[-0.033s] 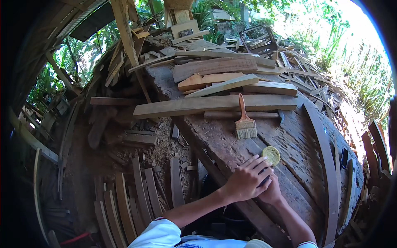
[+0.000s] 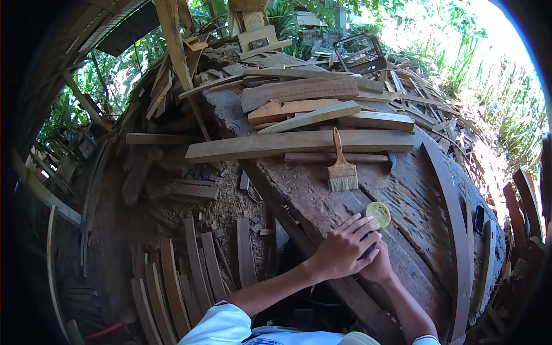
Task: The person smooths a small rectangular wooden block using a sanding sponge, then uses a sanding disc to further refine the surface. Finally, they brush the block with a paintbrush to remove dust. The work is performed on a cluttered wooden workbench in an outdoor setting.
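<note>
My left hand point(image 2: 343, 246) lies curved over a dark rounded thing point(image 2: 368, 246), its fingertips reaching to the rim of a round yellowish disc point(image 2: 378, 215). Close against it, my right hand point(image 2: 378, 263) grips the same dark thing from the right side, its fingers largely hidden. Whether disc and dark thing are one piece I cannot tell. Ahead of the hands, a wide paintbrush point(image 2: 341, 171) with pale bristles and a reddish-brown handle rests on the worn wooden bench point(image 2: 299, 190), its handle leaning across a long board point(image 2: 259, 147).
Behind the brush lies a hammer-like tool point(image 2: 391, 162), partly under the long board. Several planks point(image 2: 299, 95) are stacked on the far bench. A long dark board point(image 2: 451, 230) runs along the right side. Upright slats point(image 2: 172, 282) stand at lower left; a black crate point(image 2: 360, 54) sits at the back.
</note>
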Available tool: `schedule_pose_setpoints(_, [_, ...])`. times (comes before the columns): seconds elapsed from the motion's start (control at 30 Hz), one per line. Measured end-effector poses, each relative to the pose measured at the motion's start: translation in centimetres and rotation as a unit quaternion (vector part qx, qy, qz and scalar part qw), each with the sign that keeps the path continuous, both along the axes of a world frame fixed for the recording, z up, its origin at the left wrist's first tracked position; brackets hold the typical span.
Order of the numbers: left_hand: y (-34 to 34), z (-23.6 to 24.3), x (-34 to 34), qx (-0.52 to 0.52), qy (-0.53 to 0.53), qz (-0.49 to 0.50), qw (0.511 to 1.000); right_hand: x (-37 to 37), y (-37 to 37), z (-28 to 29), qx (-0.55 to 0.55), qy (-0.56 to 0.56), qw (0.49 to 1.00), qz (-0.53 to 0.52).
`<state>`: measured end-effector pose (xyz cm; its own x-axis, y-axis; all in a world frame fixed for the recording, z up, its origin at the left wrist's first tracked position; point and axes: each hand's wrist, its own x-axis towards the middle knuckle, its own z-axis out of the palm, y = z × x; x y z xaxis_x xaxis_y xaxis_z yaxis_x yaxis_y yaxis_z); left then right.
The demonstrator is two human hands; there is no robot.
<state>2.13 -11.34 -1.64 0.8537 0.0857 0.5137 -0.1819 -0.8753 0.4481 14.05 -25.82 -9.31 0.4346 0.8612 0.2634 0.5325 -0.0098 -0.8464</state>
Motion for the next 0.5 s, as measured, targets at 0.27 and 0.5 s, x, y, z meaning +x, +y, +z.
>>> schedule_pose_setpoints(0.27, [0.3, -1.4, 1.4, 0.009, -0.001, -0.002, 1.000, -0.5, 0.2, 1.3, 0.004, -0.017, 1.000, -0.013])
schedule_pose_setpoints(0.5, [-1.2, -1.7, 0.7, 0.069, -0.038, -0.001, 0.997, -0.4, 0.1, 1.7, 0.009, -0.061, 0.997, -0.042])
